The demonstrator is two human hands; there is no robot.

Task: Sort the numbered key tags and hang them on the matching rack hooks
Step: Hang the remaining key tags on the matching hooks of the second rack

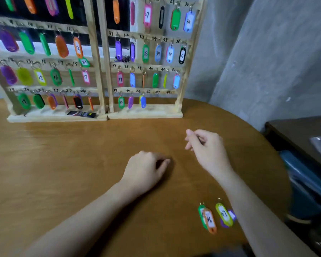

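Four loose key tags lie flat on the brown table near its right edge, close to the near side: a green tag [201, 216] partly under an orange tag [209, 220], and just beside them a yellow-green tag [223, 214] lying over a purple tag [232, 215], whose number the right forearm partly hides. Two wooden racks stand side by side along the table's far edge, the left rack [95, 52] and the right rack [185, 71], their hooks numbered by hand and most of them already carrying coloured tags; on the right rack's bottom row the hooks marked 46, 47 and 48 are bare. The left hand [146, 169] rests knuckles-up on the middle of the table, fingers curled under and holding nothing visible. The right hand [206, 147] hangs above the table toward the right rack, its fingers loosely bent with thumb and forefinger near each other; no tag shows between them. A small dark packet [81, 114] lies on the left rack's base.
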